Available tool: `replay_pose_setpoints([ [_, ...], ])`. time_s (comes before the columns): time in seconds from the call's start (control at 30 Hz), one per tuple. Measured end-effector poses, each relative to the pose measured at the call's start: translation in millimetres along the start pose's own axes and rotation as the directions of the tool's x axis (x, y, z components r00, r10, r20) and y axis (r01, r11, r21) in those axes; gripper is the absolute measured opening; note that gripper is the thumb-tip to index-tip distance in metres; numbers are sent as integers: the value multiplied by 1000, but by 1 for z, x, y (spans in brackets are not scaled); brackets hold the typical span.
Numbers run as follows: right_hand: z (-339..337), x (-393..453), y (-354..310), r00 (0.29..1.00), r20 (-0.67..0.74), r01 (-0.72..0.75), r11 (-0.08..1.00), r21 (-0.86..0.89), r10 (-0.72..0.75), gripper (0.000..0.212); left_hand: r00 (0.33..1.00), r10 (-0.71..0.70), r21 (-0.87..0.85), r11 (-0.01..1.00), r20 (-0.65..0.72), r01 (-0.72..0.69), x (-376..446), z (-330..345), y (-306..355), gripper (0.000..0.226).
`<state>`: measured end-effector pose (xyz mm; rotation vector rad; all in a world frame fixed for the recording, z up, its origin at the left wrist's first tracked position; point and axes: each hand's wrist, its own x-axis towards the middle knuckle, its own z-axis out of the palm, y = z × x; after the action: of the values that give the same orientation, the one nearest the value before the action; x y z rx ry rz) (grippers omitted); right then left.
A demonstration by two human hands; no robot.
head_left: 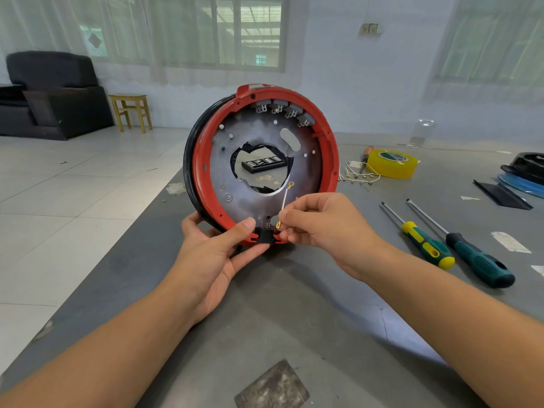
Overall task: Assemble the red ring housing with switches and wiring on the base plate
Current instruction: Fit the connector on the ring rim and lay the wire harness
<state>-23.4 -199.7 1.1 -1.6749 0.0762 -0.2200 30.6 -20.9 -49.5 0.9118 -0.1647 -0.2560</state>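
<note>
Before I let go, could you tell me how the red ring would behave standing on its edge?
The red ring is round and stands on its rim, so it would probably roll or topple once the left hand lets go. It looks fairly stiff: its metal plate shows no sag. The thin wire looks floppy.

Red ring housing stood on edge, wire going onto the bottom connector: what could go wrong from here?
1. The red ring housing stands on its edge, steadied only by the left hand; it may roll or tip if that grip loosens.
2. The right hand pinches the thin white wire close to its lower terminal by the black connector; pushing off-axis could bend the terminal.
3. The wire's free ring end sticks up and might snag on the plate opening.
</note>
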Motion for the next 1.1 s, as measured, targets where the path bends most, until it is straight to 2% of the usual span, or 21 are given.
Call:
replay_pose_setpoints([
  [0.17, -1, 2, 1, 995, -90, 39, 991, -131, -51, 10, 1000, 22, 62, 998, 22, -23, -2, 1, -3, 86],
  [0.33, -4, 4, 2, 993, -98, 42, 984, -175, -60, 11, 999, 28, 79, 996, 36, -31, -2, 1, -5, 82],
  [0.43, -5, 6, 5, 990, -111, 57, 974, -218, -83, 4, 999, 24, 74, 997, 37, -26, -2, 0, -5, 83],
  [0.57, -5, 8, 6, 991, -110, 50, 979, -197, -73, 12, 999, 20, 78, 997, 42, -24, -2, 1, -5, 84],
  [1.1, -3, 8, 4, 997, -34, 60, 979, -195, -68, 7, 999, 28, 116, 993, 31, -31, -5, 5, -4, 82],
])
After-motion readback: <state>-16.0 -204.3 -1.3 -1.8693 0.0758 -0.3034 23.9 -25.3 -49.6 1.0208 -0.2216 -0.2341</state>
